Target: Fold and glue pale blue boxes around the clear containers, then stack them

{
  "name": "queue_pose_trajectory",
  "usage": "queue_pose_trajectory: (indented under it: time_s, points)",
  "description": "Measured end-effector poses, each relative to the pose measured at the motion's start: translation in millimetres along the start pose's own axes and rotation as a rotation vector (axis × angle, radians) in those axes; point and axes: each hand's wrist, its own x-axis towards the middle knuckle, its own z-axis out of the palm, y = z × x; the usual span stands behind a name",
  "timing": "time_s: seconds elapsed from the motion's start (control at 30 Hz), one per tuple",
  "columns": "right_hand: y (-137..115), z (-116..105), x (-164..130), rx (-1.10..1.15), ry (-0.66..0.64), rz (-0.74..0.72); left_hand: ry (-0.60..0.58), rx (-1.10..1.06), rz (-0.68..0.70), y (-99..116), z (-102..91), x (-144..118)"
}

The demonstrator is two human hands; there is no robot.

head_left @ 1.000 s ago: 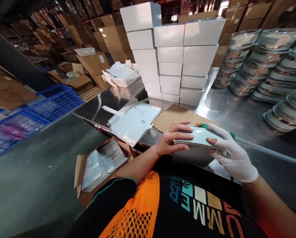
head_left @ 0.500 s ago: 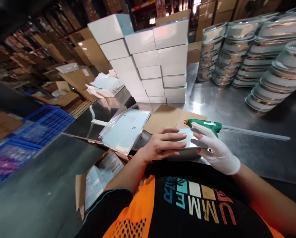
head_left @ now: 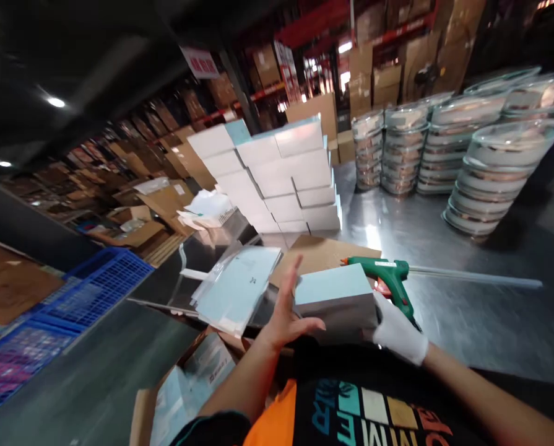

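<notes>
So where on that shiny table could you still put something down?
The biggest bare patch of the metal table lies right of the green glue gun, in front of the round clear tubs. A smaller strip runs between the white box stack and those tubs. It is crowded on the left, around the pale blue sheets, the cardboard sheet and the box between both hands.

Left hand (head_left: 286,314) flat, fingers spread; gloved right hand (head_left: 397,331) apparently gripping.

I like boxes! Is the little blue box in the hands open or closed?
Closed. The light blue box shows a flat, unbroken top with no flap raised, held between the left hand and the gloved right hand.
</notes>
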Motion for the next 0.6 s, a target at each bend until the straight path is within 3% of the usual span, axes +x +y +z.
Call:
queue_pose_trajectory:
  time_s: [0.07,0.1,0.17,0.27,0.37,0.43,0.5,0.6]
  points:
    - [0.6,-6.3,4.2,0.035,0.098,0.068,0.278,-0.191,-0.255,-13.9,15.8,-7.6]
    - [-0.6,-8.8,5.8,0.089,0.162,0.11,0.32,-0.291,-0.412,-19.6,25.9,-12.3]
    - [-6.7,-11.7,7.6,0.231,0.235,0.159,0.259,-0.518,-0.704,-26.3,49.5,-23.7]
    - [-21.0,-11.1,9.6,0.328,0.215,0.146,0.186,-0.772,-0.912,-23.8,85.0,-37.0]
    - [-29.7,-15.1,13.0,0.219,0.173,0.067,0.292,-0.826,-0.951,-14.3,100.9,-23.5]
    - [-24.9,-28.7,12.6,0.097,0.187,-0.003,0.338,-0.834,-0.913,-9.7,93.7,7.6]
    - [-6.9,-54.2,6.5,-0.098,0.266,-0.045,0.363,-0.819,-0.824,-7.9,73.0,54.6]
    - [46.6,-107.0,-15.5,-0.497,0.402,-0.041,0.493,-0.719,-0.659,-7.9,26.7,143.7]
